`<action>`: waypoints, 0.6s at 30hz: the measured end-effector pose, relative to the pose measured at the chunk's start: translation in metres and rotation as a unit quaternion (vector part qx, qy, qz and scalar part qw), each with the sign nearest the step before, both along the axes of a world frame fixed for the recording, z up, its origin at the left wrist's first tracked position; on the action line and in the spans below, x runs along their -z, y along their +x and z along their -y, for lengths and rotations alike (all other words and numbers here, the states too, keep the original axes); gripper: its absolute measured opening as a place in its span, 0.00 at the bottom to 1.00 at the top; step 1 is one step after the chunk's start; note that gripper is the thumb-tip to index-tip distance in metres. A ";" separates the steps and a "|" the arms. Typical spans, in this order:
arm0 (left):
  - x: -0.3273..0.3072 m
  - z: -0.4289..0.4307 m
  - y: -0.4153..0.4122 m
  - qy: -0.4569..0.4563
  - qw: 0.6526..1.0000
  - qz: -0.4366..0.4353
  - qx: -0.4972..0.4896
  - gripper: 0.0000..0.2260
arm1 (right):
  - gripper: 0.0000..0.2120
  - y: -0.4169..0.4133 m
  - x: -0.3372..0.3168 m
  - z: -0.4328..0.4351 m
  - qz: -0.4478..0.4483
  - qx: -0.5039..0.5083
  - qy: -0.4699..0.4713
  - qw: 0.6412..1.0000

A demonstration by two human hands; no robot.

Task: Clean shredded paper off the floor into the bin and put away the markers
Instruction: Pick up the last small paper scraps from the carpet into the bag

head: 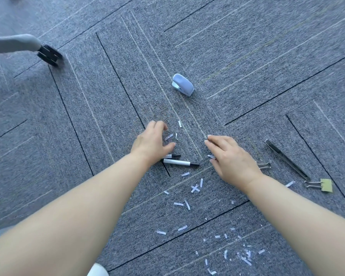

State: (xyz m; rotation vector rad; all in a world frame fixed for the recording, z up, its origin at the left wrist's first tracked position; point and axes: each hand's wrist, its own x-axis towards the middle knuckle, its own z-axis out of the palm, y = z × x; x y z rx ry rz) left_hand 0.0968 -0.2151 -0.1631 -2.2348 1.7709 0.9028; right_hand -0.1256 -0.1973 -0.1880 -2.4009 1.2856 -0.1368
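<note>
The two markers [181, 162] are seen lying crosswise on the carpet [247, 56] just under the spread, empty left hand [150, 144], nearer than the flat-fingered right hand [230, 156], amid paper shreds [195, 188].

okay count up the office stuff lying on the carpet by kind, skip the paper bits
Markers: 2
Stapler: 1
Binder clips: 2
Utility knife: 1
Total: 6

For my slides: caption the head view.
Both hands reach over markers and paper shreds on carpet.
</note>
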 end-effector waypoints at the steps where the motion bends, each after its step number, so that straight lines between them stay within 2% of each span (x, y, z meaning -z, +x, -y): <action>1: 0.000 -0.002 -0.002 0.006 1.000 -0.023 -0.015 0.19 | 0.23 0.001 -0.001 0.000 -0.010 -0.002 0.008 1.000; 3: 0.001 -0.005 -0.006 -0.009 0.999 -0.048 -0.024 0.14 | 0.22 0.002 -0.004 -0.001 -0.017 -0.002 0.015 1.000; 7: 0.004 -0.008 -0.012 -0.039 0.998 -0.044 0.008 0.04 | 0.17 0.005 -0.002 -0.004 -0.011 -0.010 0.011 1.000; 10: 0.006 -0.009 -0.011 -0.064 0.997 -0.046 0.006 0.04 | 0.11 0.006 0.002 -0.005 -0.010 0.005 0.051 0.999; 12: 0.005 -0.007 -0.008 -0.084 0.995 -0.051 -0.002 0.08 | 0.08 0.006 0.002 -0.005 -0.013 0.017 0.074 0.997; 14: 0.005 -0.004 -0.005 -0.073 0.996 -0.058 -0.005 0.12 | 0.09 0.007 0.000 -0.004 -0.020 0.029 0.089 0.995; 18: 0.005 0.005 -0.007 -0.042 0.996 -0.042 0.062 0.14 | 0.09 0.008 -0.004 -0.001 -0.022 0.046 0.111 0.992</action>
